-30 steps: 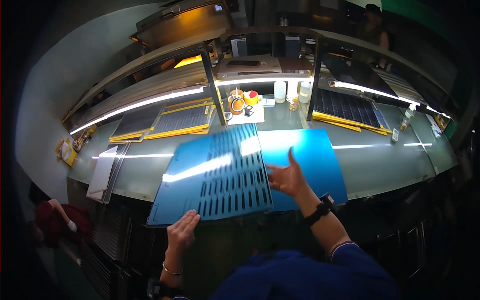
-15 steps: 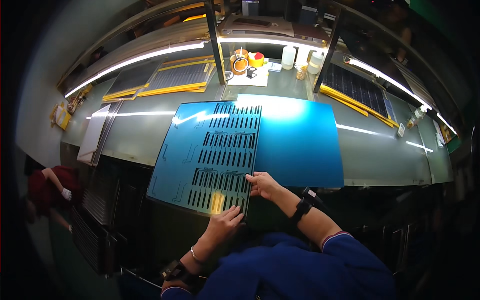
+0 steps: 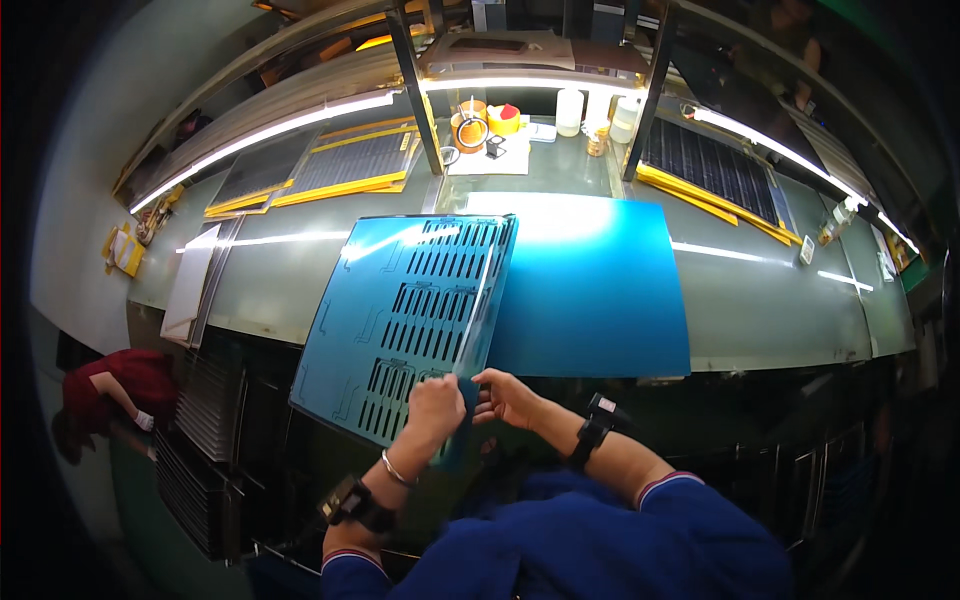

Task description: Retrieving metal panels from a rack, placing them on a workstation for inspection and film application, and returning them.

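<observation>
A dark-bordered panel (image 3: 345, 300) printed with rows of black slots and thin lines lies tilted over the bench's front edge. Along its right side a clear, shiny film (image 3: 478, 310) is lifted and bent. My left hand (image 3: 436, 408) is closed at the near end of this film, pinching its edge; the fingertips are partly hidden. Beside the panel's near right corner is my right hand (image 3: 508, 400), thumb and curled fingers apart, with no grip visible. To the right a plain blue sheet (image 3: 600, 290) lies on the bench, partly behind the panel.
Yellow-edged dark panels (image 3: 345, 165) stand at the back left, more (image 3: 710, 180) at the back right. An orange cup (image 3: 470, 125) and white bottles (image 3: 569, 112) stand under the lamp. White boards (image 3: 190, 285) lie leftward. A person in red (image 3: 125, 390) bends near dark racks (image 3: 210, 410).
My left hand has gone from lying flat on the panel to a closed pinch, raising the film's right edge. My right hand has slid nearer me, off the panel's edge. The panel has shifted slightly.
</observation>
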`<state>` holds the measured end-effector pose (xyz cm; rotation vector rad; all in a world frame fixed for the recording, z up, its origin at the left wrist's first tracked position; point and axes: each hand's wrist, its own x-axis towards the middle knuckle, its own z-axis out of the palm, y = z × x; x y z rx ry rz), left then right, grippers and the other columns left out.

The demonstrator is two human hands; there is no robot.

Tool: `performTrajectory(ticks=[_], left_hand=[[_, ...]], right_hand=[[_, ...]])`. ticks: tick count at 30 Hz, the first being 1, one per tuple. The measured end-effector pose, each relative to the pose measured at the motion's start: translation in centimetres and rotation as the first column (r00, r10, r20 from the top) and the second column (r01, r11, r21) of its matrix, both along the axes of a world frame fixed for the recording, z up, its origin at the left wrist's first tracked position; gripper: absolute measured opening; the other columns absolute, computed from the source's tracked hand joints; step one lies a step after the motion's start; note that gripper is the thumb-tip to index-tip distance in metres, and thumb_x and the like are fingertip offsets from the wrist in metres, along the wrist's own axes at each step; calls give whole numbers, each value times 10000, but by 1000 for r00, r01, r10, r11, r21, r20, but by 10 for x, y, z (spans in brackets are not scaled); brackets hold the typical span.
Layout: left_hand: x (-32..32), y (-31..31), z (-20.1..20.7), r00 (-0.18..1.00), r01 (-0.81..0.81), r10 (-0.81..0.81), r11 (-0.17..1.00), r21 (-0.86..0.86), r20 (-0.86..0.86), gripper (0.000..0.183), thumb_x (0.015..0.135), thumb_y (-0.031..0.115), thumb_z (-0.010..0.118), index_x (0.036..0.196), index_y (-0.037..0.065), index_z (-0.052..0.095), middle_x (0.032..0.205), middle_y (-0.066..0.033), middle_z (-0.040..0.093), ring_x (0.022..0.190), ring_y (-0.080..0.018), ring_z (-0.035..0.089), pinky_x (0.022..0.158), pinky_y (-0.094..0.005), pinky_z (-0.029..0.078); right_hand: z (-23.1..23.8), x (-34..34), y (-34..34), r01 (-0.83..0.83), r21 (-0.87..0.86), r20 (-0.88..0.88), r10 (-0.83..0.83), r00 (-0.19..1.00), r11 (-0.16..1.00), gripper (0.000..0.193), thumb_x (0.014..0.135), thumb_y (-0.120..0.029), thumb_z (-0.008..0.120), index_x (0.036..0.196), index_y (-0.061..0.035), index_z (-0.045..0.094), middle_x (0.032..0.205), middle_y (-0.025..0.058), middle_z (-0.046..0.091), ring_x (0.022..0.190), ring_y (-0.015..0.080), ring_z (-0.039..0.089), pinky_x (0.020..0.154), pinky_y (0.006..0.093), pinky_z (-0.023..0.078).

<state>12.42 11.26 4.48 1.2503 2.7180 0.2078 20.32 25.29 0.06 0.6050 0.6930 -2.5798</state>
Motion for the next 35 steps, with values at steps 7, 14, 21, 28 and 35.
performTrajectory(ticks=[7,14,21,28,35], left_hand=[[-84,7,44,834,-128,-59,946,296,549,202,772,135,664,675,-33,608,530,-137,552,456,-160,520,476,-315,402],[-207,-7,106,696,-65,-100,977,201,711,162,840,87,612,744,-42,625,624,-54,597,548,-114,595,474,-252,482],[-336,-168,106,605,-515,125,815,267,786,175,859,197,642,893,26,628,773,-74,644,601,-156,612,529,-275,502],[-376,-151,-27,398,-549,30,808,212,917,116,893,184,595,879,69,583,765,-4,598,608,-111,562,529,-248,466],[-366,-61,-77,263,-421,-60,891,171,963,136,923,185,546,986,65,531,840,-23,575,728,-112,553,668,-236,470]], right_hand=[[-20,-42,49,274,393,-68,-270,961,878,301,850,-285,647,1066,-91,569,885,42,647,699,148,638,521,276,513],[1,-30,97,414,438,-191,-367,910,798,175,793,-91,684,919,6,613,831,87,650,682,157,638,571,300,526],[94,143,134,611,632,-262,-611,747,477,176,767,-86,657,884,42,625,786,89,639,655,154,620,595,263,505],[206,338,8,384,867,-384,-916,113,-317,282,702,-91,658,956,25,621,836,91,632,709,180,614,653,276,489],[280,421,-97,-22,902,-422,-869,-258,-432,233,739,-116,678,920,24,636,819,68,644,701,160,609,655,258,475]])
